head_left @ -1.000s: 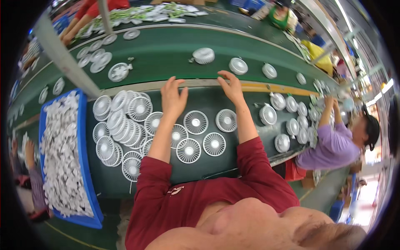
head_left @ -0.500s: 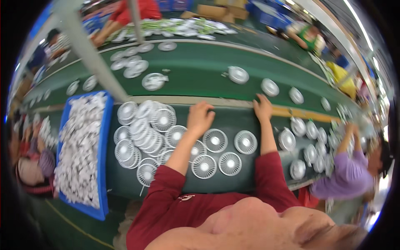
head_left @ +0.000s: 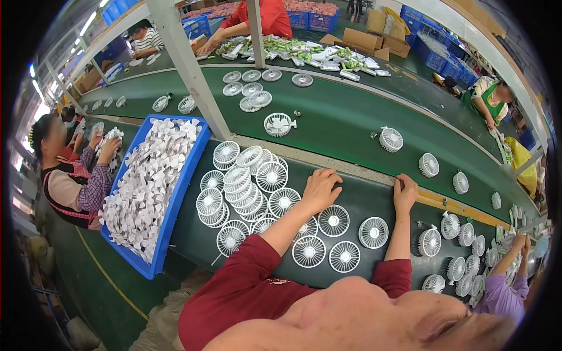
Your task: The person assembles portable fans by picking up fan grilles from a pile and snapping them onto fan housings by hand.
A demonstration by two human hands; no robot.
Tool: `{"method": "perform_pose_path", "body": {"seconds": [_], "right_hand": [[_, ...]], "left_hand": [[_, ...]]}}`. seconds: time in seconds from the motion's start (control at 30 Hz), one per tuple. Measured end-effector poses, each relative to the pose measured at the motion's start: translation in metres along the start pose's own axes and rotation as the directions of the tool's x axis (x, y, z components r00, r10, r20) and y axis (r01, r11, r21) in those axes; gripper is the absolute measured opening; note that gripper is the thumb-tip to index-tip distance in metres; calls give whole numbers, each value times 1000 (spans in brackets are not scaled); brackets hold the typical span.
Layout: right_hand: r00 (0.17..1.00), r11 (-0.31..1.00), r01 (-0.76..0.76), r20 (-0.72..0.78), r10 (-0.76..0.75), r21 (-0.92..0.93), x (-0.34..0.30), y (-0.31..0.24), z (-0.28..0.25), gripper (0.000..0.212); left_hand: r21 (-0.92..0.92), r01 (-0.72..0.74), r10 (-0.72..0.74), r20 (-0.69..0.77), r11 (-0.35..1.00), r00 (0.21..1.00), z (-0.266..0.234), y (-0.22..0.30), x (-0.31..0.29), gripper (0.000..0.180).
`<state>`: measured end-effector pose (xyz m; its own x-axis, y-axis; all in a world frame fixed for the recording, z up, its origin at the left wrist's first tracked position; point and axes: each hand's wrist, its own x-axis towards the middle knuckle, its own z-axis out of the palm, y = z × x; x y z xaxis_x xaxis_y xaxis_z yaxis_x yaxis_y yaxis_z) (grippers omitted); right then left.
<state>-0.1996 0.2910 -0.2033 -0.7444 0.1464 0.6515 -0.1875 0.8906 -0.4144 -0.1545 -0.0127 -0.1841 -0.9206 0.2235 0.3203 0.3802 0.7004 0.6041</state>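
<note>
My left hand (head_left: pixel 321 190) rests over the green work table near its far ledge, fingers apart and nothing in them. Beyond the loose white round fan grilles (head_left: pixel 333 220), my right hand (head_left: pixel 404 193) lies at the ledge beside the belt, also empty, with its fingers a little bent and spread. Several grilles lie flat between my forearms, one partly hidden under my left forearm. To the left of that forearm is a heaped pile of the same grilles (head_left: pixel 238 187), some stacked overlapping. White assembled fan heads (head_left: pixel 429 242) stand on the table right of my right arm.
A blue tray (head_left: pixel 196 150) full of white fan blades stands at the left. Past the ledge runs a green conveyor belt (head_left: pixel 339 117) carrying grilles and fan heads. A grey post (head_left: pixel 190 73) rises at the ledge. Co-workers sit left, right and across the belt.
The view has swung, so the table and tray appear farther right and lower. My hands stay near the ledge, empty; the grilles between my arms lie as before.
</note>
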Motion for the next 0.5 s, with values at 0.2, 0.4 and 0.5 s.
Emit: {"method": "perform_pose_path", "body": {"seconds": [0.2, 0.4, 0.5], "right_hand": [[1000, 1000, -4, 17, 4, -5, 7, -9, -2, 11], [1000, 1000, -19, 17, 19, -12, 7, -8, 2, 11], [1000, 1000, -12, 10, 12, -14, 2, -8, 3, 11]], "left_hand": [[-30, -22, 21, -39, 999, 999, -4, -1, 4, 25], [-59, -9, 8, -3, 998, 1000, -10, 2, 6, 27], [-101, -8, 7, -7, 995, 1000, -18, 4, 5, 28]]}}
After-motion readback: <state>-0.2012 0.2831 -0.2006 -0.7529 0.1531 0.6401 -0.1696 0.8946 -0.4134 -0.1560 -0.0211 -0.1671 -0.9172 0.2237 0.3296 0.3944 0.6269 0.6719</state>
